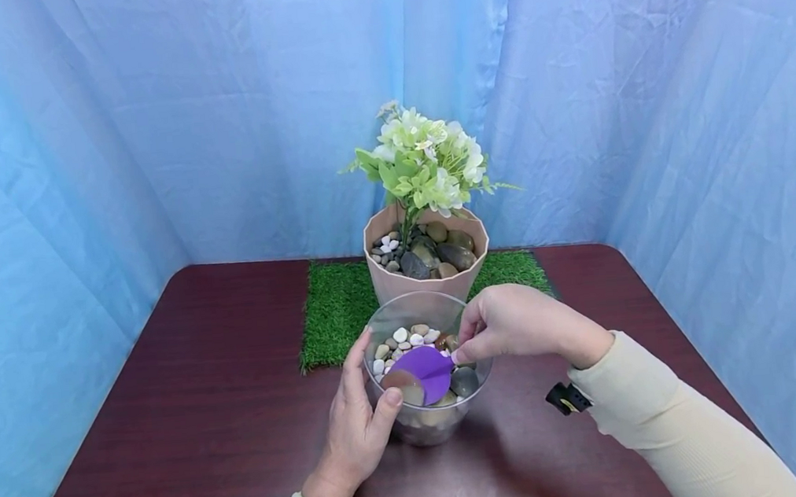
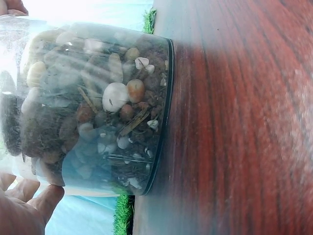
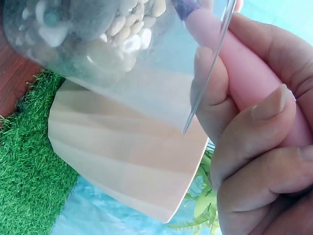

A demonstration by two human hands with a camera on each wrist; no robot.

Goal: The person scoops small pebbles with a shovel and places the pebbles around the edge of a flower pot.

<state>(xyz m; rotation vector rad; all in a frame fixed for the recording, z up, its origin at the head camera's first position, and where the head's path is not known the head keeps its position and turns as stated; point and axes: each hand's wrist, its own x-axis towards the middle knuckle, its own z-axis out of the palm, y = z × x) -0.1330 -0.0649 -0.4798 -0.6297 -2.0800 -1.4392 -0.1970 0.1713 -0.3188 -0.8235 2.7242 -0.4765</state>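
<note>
- Scoop [image 1: 432, 362]: its purple blade is inside the tub [image 1: 424, 434], over the stones; its long axis slants from the right hand [image 1: 521, 324] leftward, down and towards the person.
- The right hand is nearer to the scoop and has it by the pink handle [image 3: 249, 73], fingers and thumb closed around it at the tub's right side.
- The left hand [image 1: 356, 418] is at the tub's left, thumb by the near rim and fingers curved along the outer wall, partly closed around the tub.
- The relation that matters most, as I judge it: the blade's free end points towards the left thumb, and a big stone [image 1: 397, 383] at that end seems to rest on the blade, just inside the near rim; the exact contact is hard to tell.
- The tub stands upright on the desk [image 1: 204, 392], between the hands and nearer to the person than the planter [image 1: 388, 285], which stands on the mat [image 1: 336, 313] just beyond.
- Count: two hands, one scoop, one tub, one planter, one mat, one bunch of flowers [image 1: 433, 158] rising from the planter.
- The tub holds many stones, white, tan, brown and dark; they overlap, so an exact number cannot be told. The planter's stones [image 1: 455, 256] are also many, larger on the right, smaller on the left.
</note>
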